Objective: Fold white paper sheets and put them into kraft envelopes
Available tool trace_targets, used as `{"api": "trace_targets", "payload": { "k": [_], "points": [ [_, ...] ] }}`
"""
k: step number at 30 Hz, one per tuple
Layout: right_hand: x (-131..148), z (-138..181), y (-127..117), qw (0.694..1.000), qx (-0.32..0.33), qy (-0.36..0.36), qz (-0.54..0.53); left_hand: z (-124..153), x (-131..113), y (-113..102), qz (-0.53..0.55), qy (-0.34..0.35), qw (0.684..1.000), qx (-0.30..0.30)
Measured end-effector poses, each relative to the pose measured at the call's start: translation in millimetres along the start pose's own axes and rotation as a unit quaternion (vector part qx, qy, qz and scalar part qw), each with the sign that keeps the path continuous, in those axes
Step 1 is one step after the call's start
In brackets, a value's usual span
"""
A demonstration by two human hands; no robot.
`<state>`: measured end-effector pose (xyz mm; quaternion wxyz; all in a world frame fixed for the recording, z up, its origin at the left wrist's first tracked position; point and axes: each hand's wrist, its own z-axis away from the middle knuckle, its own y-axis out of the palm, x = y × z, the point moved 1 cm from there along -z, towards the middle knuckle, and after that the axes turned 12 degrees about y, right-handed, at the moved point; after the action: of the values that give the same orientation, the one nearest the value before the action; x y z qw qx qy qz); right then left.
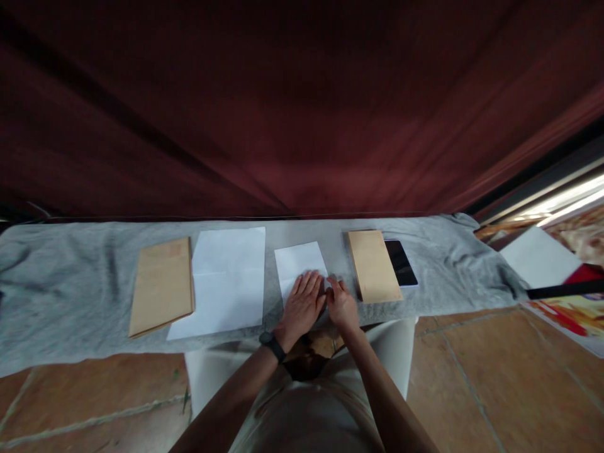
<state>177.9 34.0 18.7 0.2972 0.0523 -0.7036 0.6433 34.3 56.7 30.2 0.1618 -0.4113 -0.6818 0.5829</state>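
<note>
A small folded sheet of white paper (pixel 298 258) lies on the grey cloth in front of me. My left hand (pixel 304 302), with a dark watch on its wrist, rests flat on the lower part of it, fingers stretched out. At the paper's lower right edge is my right hand (pixel 342 304), its fingers curled in and touching the edge; the fingertips are partly hidden. To the left lie larger white sheets (pixel 229 277) with a crease across them. A stack of brown envelopes (pixel 375 265) sits just right of my right hand.
More brown envelopes (pixel 163 283) overlap the white sheets at the left. A dark-screened phone (pixel 401 261) lies partly under the right envelope stack. Grey cloth (pixel 448 264) covers the narrow table, before a dark red curtain (pixel 302 126). White paper (pixel 540 257) is at far right.
</note>
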Motion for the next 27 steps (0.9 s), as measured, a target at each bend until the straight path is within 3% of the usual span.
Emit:
{"api": "trace_targets", "payload": {
  "k": [8,18,27],
  "points": [
    [2.1,-1.4,-6.8,0.998,0.052,0.038,0.006,3.0,6.6,-2.4,-0.060,-0.024,0.998,0.024],
    [-0.8,3.3,0.8,1.000,-0.006,0.020,0.001,19.8,17.3,-8.3,-0.091,-0.075,0.992,0.035],
    [-2.4,13.7,12.1,0.995,-0.091,-0.039,-0.002,-15.9,20.9,1.7,-0.049,0.038,0.997,0.043]
  ]
}}
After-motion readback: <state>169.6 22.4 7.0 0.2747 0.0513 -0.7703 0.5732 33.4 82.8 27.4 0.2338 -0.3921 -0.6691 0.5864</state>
